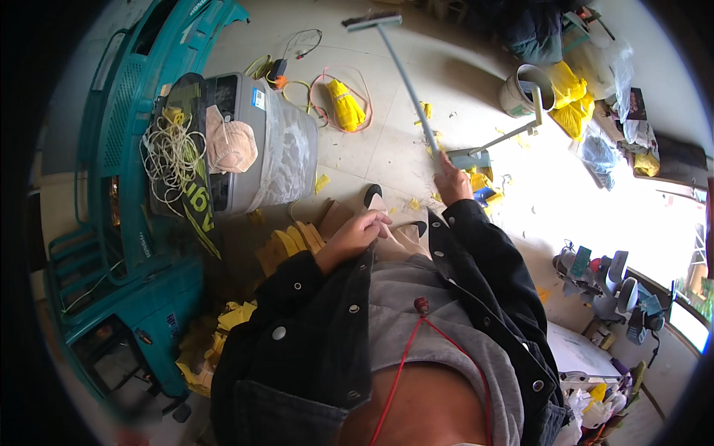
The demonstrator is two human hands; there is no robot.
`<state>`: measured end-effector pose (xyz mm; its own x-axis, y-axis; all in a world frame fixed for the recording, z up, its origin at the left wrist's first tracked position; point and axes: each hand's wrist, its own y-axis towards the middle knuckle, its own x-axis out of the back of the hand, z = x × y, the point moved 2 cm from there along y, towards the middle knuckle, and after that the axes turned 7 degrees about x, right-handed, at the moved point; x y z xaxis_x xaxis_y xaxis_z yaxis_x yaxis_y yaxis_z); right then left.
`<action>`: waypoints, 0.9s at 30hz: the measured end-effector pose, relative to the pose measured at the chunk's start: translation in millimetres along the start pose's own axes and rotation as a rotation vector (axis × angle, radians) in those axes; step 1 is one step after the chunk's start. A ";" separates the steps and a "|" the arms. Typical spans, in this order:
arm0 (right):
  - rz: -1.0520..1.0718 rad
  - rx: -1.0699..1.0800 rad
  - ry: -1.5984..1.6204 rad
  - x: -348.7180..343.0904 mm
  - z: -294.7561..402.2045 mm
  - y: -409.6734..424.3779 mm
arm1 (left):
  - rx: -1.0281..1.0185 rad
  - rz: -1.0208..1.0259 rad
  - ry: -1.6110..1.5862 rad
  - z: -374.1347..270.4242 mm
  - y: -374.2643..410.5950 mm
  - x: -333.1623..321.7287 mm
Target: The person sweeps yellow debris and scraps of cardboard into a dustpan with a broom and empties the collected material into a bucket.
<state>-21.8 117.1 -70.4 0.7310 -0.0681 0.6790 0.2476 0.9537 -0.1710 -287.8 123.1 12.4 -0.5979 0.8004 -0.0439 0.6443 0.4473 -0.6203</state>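
My right hand [453, 179] grips the grey-blue handle of a broom [406, 75], which reaches away from me to a broad head [372, 22] with dark, blurred bristles. Whether the bristles touch the floor I cannot tell. My left hand [357, 231] hangs in front of my body above my shoes, fingers loosely bent, with nothing visible in it. Just beyond the right hand lies a grey dustpan [464, 158] with a long pale handle [505, 136]. Yellow and blue scraps [484, 188] are at the pan, and yellow bits [425, 110] lie scattered on the tiles.
At left, a grey plastic-wrapped appliance [290, 148] carries tangled cord [174, 159] and a glove [231, 142] beside teal vehicle panels [120, 128]. A yellow bundle [346, 106] and cables [304, 92] lie ahead. A white bucket [510, 95] and yellow bags [574, 111] stand right.
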 end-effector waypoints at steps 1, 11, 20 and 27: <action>-0.018 0.039 -0.045 7.8 4.2 8.5 | -0.006 -0.001 0.008 0.4 2.5 7.5; 0.209 -0.094 -0.261 59.7 -32.5 -34.6 | -0.017 -0.084 -0.061 18.4 6.6 90.7; 0.715 0.142 -0.432 37.9 -34.2 -43.6 | -0.027 -0.071 -0.183 46.0 11.8 101.3; 1.073 0.254 -0.491 -98.4 -40.8 20.8 | 0.115 -0.256 -0.153 55.1 -26.1 65.9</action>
<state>-62.6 131.7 -169.8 0.1546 0.8602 0.4860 -0.5096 0.4908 -0.7066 -370.3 142.2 -17.5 -0.8038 0.5947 0.0131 0.4111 0.5713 -0.7104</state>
